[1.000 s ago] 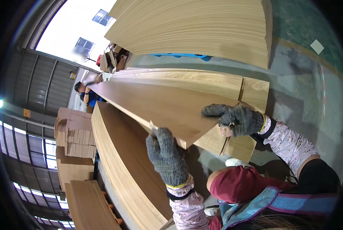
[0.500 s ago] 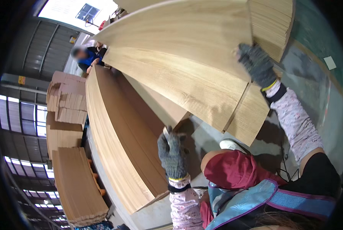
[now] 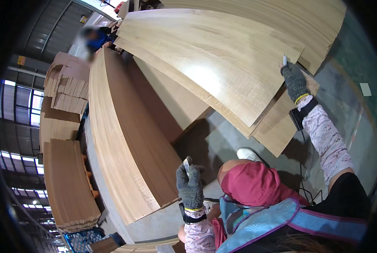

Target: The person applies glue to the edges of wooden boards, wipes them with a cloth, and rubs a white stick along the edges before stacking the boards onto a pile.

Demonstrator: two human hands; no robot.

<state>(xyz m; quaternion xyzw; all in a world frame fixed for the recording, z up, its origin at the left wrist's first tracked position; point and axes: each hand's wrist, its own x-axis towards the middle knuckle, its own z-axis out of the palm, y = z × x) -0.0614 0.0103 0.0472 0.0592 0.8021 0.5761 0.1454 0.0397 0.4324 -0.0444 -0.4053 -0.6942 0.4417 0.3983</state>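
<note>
Both my hands wear dark grey knit gloves with yellow cuffs. My right hand [image 3: 296, 82] is at the near right end of a long, pale wood-grain sheet [image 3: 222, 55], its fingers closed over the edge. A whitish tip shows at those fingers. Beneath lies another wood-grain board [image 3: 277, 128], partly covered by the sheet. My left hand [image 3: 190, 185] is raised, fingers curled, apart from the boards. A small pale strip [image 3: 186, 164] shows among its fingers; I cannot make out whether it is a held thing or a covered fingertip. Closest to it is a long stack of brown boards [image 3: 125, 139] with a wood-grain top.
A co-worker in blue [image 3: 96, 40] is at the stack's far end. More board stacks stand at left [image 3: 68, 177] and far right [image 3: 323, 25]. A blue plastic crate [image 3: 81, 240] sits lower left. Grey floor [image 3: 226, 130] shows between the stacks, with my white shoe [image 3: 248, 154] on it.
The sheet at my right hand has come down from a raised tilt to lie flatter over the board below. My right hand moved slightly right and down; my left hand dropped a little.
</note>
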